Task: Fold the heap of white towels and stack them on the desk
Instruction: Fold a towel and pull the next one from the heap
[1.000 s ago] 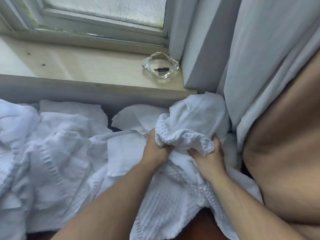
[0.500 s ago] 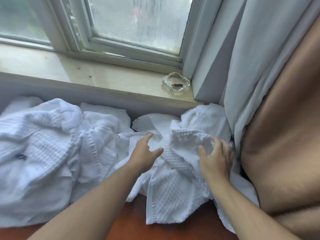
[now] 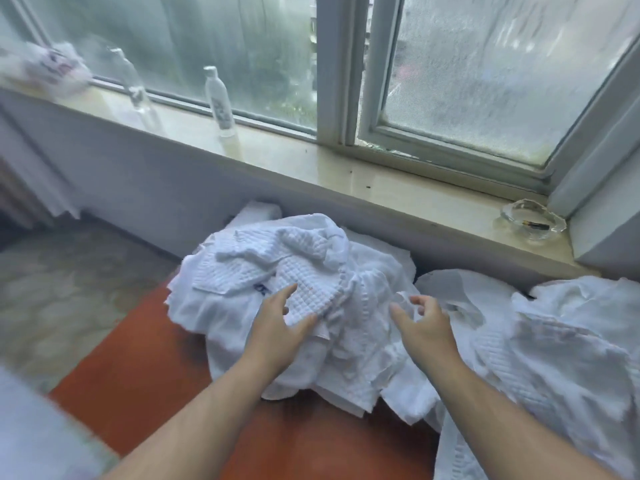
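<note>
White waffle-weave cotton filled the middle of the head view: the heap of white towels [image 3: 284, 271] lay crumpled on the red-brown tabletop [image 3: 138, 375], pushed up against the wall below the windowsill [image 3: 381, 181], with a second rumpled mass of towels [image 3: 554, 341] spreading away at 3 o'clock. None of it looked folded, and no stack showed, so the task seemed to be at its start, at the step of picking one towel out. The left hand [image 3: 277, 323] rested on the heap with its fingers spread, a waffle fold lying between forefinger and thumb but not yet closed upon. The right hand [image 3: 422, 320], just beside it at 3 o'clock, hung with loosely curled fingers over a thin edge of cloth; blur hid whether it pinched anything. The next move would probably call for finding two corners of one towel and lifting it free of its neighbours, since the layers overlapped and would likely drag together. The cloth looked soft, limp and deeply creased. A bottle [image 3: 220, 102] stood on the sill at 11 o'clock and a glass ashtray [image 3: 531, 221] at 2 o'clock.
</note>
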A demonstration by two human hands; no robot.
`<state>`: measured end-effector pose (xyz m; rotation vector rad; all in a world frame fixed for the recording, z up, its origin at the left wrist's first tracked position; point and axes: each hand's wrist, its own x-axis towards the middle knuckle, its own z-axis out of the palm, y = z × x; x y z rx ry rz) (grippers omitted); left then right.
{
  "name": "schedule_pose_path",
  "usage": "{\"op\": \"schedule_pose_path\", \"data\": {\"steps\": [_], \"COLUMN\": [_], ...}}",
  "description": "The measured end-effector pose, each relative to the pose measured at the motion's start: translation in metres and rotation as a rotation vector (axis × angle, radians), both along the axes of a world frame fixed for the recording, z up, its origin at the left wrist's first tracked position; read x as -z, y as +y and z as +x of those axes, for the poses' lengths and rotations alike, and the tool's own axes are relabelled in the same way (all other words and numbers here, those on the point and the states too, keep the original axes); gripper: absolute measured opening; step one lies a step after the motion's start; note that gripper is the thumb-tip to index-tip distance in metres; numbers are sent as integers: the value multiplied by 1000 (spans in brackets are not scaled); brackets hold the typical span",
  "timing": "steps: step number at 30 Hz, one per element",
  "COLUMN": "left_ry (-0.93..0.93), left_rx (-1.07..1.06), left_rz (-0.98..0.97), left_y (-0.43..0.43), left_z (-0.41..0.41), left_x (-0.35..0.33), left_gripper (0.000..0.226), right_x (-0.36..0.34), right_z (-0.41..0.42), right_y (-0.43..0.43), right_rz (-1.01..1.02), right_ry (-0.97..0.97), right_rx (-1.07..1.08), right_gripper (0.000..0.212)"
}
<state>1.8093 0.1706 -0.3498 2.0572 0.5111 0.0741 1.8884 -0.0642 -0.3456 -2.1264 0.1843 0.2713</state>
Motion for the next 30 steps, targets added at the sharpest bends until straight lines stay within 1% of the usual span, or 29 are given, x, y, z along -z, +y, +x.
{"op": "schedule_pose_path", "data": {"steps": [4,7,8,10,12,14,17,18,19,20,23,25,27,30], "left_ry": [6,9,45,147,209,225,237,240,244,251,257,229,217,190], "left_rx": [-35,-39,-24,9,33,45,49,57,69,79,68,73,102,130], "left_rz": [35,96,108,103,25,-67,-140,-158,-162,-153,-176,-253,-290,-361], "left_y": [42,66,75,81,80,83,84,84,83,83,86,88,87,83], "left_z": [9,23,32,42,47,56,65,66,68,71,76,75,69,58], "left_x": [7,15,21,29,34,43,52,53,53,53,49,46,42,29], "left_gripper": [69,70,75,98,120,130,136,137,139,141,146,135,123,115], "right_x": [9,11,15,18,21,30,39,43,45,46,49,47,45,39], "right_z": [17,29,38,45,48,56,61,62,62,62,60,56,50,37], "right_y": [45,68,77,82,82,86,93,96,100,104,111,110,105,99], "right_rz": [33,23,7,-26,-27,-5,36,50,67,101,317,434,485,566], "right_ry": [95,165,198,247,282,326,374,369,354,338,321,338,357,352], "right_rx": [-14,0,12,33,40,49,58,61,67,68,1,-55,-75,-61], "right_gripper": [66,94,105,122,130,137,150,149,144,134,84,62,49,42]}}
